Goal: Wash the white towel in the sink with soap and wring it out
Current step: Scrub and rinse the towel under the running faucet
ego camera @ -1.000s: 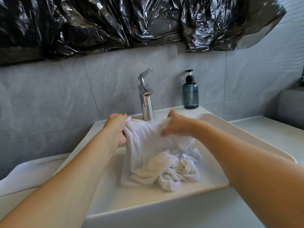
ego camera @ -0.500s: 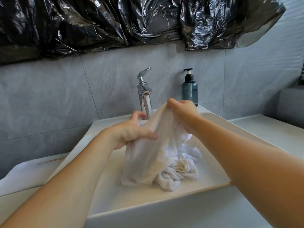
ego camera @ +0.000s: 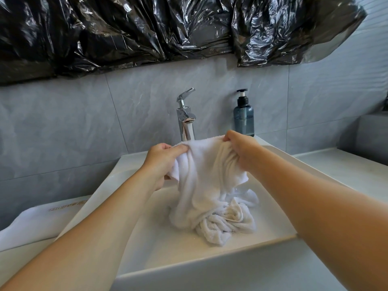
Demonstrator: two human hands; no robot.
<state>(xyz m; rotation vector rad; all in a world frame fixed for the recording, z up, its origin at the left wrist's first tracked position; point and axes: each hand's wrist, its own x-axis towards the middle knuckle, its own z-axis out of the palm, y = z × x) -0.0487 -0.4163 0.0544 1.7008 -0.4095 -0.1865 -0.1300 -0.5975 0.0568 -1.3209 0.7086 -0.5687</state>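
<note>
The white towel (ego camera: 207, 185) hangs over the white sink (ego camera: 279, 158), its upper edge stretched below the spout and its lower part bunched on the basin floor. My left hand (ego camera: 161, 159) grips the towel's upper left corner. My right hand (ego camera: 238, 149) grips the upper right edge, fingers curled into the cloth. Behind my right hand, a dark blue soap pump bottle (ego camera: 243, 116) stands on the sink's back rim.
A chrome tap (ego camera: 185, 117) rises at the back middle of the sink, lever tilted up. A folded white cloth (ego camera: 39, 219) lies on the counter to the left. Black plastic sheeting (ego camera: 168, 28) covers the wall above. The pale counter (ego camera: 340, 171) stretches right.
My hands moved apart again and spread the towel's top edge; half a second ago they were bunched together, the right hand raised.
</note>
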